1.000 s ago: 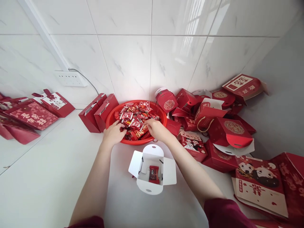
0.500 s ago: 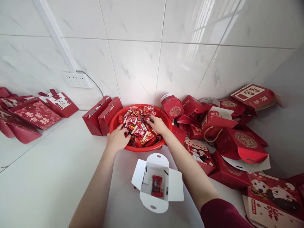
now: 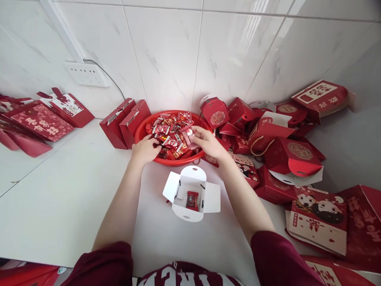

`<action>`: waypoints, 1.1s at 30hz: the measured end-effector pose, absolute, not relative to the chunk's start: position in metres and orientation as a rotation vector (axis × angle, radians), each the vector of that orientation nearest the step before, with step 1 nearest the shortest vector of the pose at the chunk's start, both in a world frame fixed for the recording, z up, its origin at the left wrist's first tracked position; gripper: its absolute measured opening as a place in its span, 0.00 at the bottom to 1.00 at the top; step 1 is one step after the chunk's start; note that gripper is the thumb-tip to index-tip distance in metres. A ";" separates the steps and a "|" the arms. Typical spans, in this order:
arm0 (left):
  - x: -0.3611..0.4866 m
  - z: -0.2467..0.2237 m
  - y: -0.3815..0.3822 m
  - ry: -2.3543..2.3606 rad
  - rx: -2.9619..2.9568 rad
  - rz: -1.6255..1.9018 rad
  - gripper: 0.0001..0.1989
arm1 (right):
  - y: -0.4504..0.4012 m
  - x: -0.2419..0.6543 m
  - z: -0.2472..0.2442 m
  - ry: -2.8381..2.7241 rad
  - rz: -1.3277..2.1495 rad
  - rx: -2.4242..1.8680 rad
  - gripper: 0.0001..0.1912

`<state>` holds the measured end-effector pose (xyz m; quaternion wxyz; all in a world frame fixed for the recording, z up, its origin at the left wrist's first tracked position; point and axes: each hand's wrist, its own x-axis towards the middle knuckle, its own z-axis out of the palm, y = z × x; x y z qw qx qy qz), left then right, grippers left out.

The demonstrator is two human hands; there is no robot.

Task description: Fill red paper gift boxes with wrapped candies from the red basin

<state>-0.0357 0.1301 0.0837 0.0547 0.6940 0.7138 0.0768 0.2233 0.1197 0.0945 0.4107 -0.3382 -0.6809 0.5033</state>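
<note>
A red plastic basin (image 3: 166, 162) full of wrapped candies (image 3: 172, 143) stands against the wall. My right hand (image 3: 208, 142) is over its right side, thumb and fingers closed on a pinkish wrapped candy (image 3: 188, 136) lifted just above the pile. My left hand (image 3: 145, 151) lies across the basin's left front rim, fingers apart and touching the candies, with nothing seen in its grasp. In front of the basin, between my forearms, sits a candy box (image 3: 212, 197) with its white flaps spread open. One red wrapped candy (image 3: 192, 201) lies inside it.
Two closed red boxes (image 3: 135, 123) stand left of the basin. Many red gift boxes (image 3: 293, 155) are heaped on the right, close to my right forearm. More red boxes (image 3: 44, 121) lie far left. A power strip (image 3: 86, 74) with a cable is on the tiled wall.
My right hand has risen from the pile and come back to the right with a candy. My left hand stays at the basin's left rim. The view has tilted down.
</note>
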 end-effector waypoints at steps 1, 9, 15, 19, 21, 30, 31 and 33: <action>-0.036 0.084 0.130 2.168 2.105 0.241 0.19 | 0.101 0.231 0.103 -1.788 1.330 -0.818 0.19; -0.038 0.084 0.129 2.193 2.128 0.276 0.18 | 0.016 0.229 0.132 -2.730 0.872 -1.038 0.14; -0.042 0.082 0.130 2.199 2.158 0.301 0.17 | 0.017 0.229 0.137 -2.609 0.651 -1.255 0.14; -0.041 0.083 0.130 2.213 2.141 0.347 0.16 | 0.014 0.250 0.147 -2.565 0.698 -1.407 0.16; -0.038 0.085 0.127 2.261 2.121 0.399 0.15 | 0.013 0.258 0.149 -2.511 0.694 -1.522 0.17; -0.024 0.108 0.149 1.944 2.238 0.785 0.13 | 0.019 0.271 0.143 -2.391 0.661 -1.718 0.19; -0.021 0.111 0.162 1.898 2.246 0.757 0.13 | 0.019 0.271 0.144 -2.391 0.654 -1.725 0.18; -0.012 0.117 0.193 1.825 2.262 0.689 0.13 | 0.019 0.268 0.145 -2.402 0.649 -1.733 0.16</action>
